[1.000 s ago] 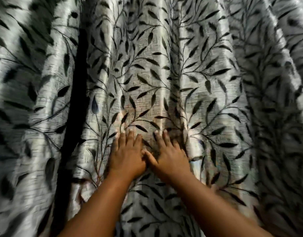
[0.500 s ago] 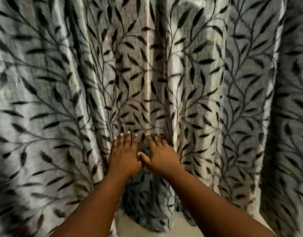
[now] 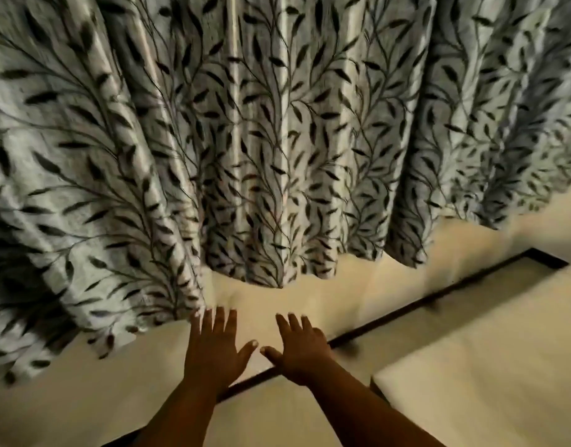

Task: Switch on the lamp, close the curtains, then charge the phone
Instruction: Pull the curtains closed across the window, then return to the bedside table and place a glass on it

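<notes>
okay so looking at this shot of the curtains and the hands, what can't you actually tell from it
Head view only:
- Lamp and phone: neither shows, so their state is unknown.
- Window: hidden behind the leaf-patterned curtains.
- Curtain tops and rail: cut off by the upper edge.
- Left hand fingertips: motion-blurred at the curtain hem, so contact is unclear.
- Right hand: open, spread above the floor; palm hidden.

The curtains [image 3: 277, 140] run past the top edge; fingertips [image 3: 213, 312] blur.

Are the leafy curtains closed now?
Closed, as far as shown: the curtains hang in unbroken folds with no gap. Both hands are off them.
</notes>
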